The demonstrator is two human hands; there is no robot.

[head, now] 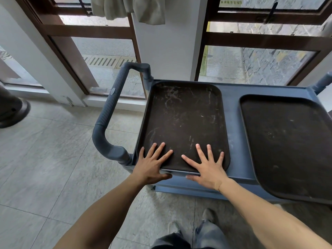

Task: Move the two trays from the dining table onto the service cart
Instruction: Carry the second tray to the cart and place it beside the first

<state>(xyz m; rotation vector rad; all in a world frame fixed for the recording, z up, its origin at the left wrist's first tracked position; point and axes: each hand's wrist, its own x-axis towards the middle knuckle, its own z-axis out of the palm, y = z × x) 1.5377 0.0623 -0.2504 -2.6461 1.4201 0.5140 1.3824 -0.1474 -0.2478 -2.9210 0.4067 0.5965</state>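
Two dark brown scuffed trays lie on the top of the blue service cart (233,123). The left tray (183,119) sits flat beside the cart's handle. The right tray (291,144) lies skewed, with its near corner hanging over the cart's front edge. My left hand (152,166) and my right hand (208,168) both hold the left tray's near rim, fingers spread flat on top and thumbs tucked beneath the edge. The dining table is out of view.
The cart's ribbed blue handle (109,105) juts out to the left. Behind the cart stand a white pillar (168,51) and brown-framed glass doors (86,31). A dark round base (12,112) sits on the tiled floor at far left. My feet (206,216) are just before the cart.
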